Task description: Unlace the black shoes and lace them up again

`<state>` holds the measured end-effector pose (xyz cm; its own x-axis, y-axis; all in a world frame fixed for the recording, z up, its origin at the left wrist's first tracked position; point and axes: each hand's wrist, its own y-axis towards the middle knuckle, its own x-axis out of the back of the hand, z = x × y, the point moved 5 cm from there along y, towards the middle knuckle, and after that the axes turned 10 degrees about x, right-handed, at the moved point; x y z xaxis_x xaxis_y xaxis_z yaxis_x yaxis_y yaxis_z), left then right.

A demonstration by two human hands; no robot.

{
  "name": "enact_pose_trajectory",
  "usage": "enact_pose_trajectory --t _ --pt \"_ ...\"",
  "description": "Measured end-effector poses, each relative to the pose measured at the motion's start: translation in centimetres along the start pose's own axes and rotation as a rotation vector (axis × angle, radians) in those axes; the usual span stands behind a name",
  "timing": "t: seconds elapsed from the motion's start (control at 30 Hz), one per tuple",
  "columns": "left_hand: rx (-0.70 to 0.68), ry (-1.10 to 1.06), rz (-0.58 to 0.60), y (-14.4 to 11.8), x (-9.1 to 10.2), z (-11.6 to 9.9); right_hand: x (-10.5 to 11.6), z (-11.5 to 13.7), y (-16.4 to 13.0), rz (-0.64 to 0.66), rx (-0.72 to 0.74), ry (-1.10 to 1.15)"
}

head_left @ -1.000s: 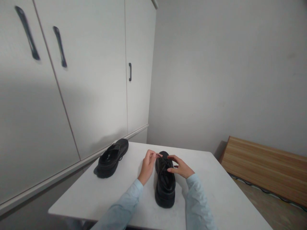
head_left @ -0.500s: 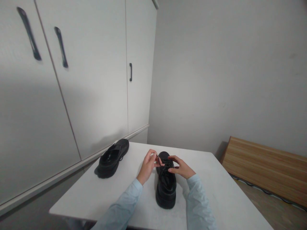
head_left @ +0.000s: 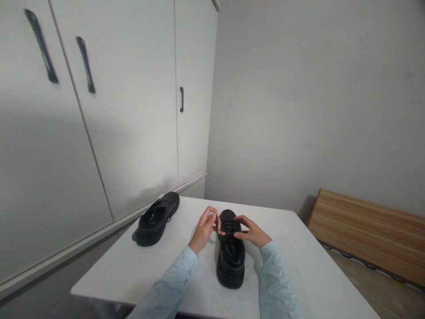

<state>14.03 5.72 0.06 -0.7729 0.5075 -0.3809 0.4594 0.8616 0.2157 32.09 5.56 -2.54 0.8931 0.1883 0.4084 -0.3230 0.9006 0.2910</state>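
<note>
A black lace-up shoe (head_left: pixel 230 261) stands on the white table (head_left: pixel 299 266), heel toward me and toe pointing away. My left hand (head_left: pixel 204 230) is at its left side and pinches a black lace (head_left: pixel 218 221) between thumb and fingers. Over the laced part on the shoe's right side, my right hand (head_left: pixel 254 232) has its fingertips closed on the laces. Both sleeves are light blue. The second black shoe (head_left: pixel 156 219) lies untouched at the table's far left corner.
White cupboard doors with dark handles (head_left: pixel 181 99) rise along the left, close to the table's left edge. A grey wall stands behind. A wooden board (head_left: pixel 368 232) leans low against the wall at the right, with a cable on the floor beside it.
My left hand has drawn the lace end slightly down and inward toward the shoe. The right hand's fingers have closed tighter over the laces. The shoes have not moved.
</note>
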Motion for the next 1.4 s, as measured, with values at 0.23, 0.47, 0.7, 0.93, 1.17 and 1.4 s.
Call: enact_pose_trajectory --t 0.23,0.47,0.7,0.93,1.17,1.4 --pt "0.065 0.182 0.069 -0.3 -0.3 0.4 0.0 0.4 -0.1 0.012 0.007 -0.042" --pt "0.014 0.373 -0.046 0.4 0.2 0.8 0.4 0.4 0.2 -0.05 0.08 -0.02" --pt "-0.022 0.689 -0.349 1.7 2.4 2.4 1.5 -0.5 1.0 -0.286 0.055 -0.14" --pt "-0.029 0.732 -0.35 2.1 2.3 3.0 0.7 0.0 1.4 -0.342 0.062 -0.244" --pt "-0.023 0.696 -0.345 2.7 2.0 3.3 0.0 0.0 1.9 -0.342 0.078 -0.256" --pt "0.058 0.655 -0.324 2.8 2.7 4.4 0.5 -0.7 1.8 -0.398 0.142 -0.248"
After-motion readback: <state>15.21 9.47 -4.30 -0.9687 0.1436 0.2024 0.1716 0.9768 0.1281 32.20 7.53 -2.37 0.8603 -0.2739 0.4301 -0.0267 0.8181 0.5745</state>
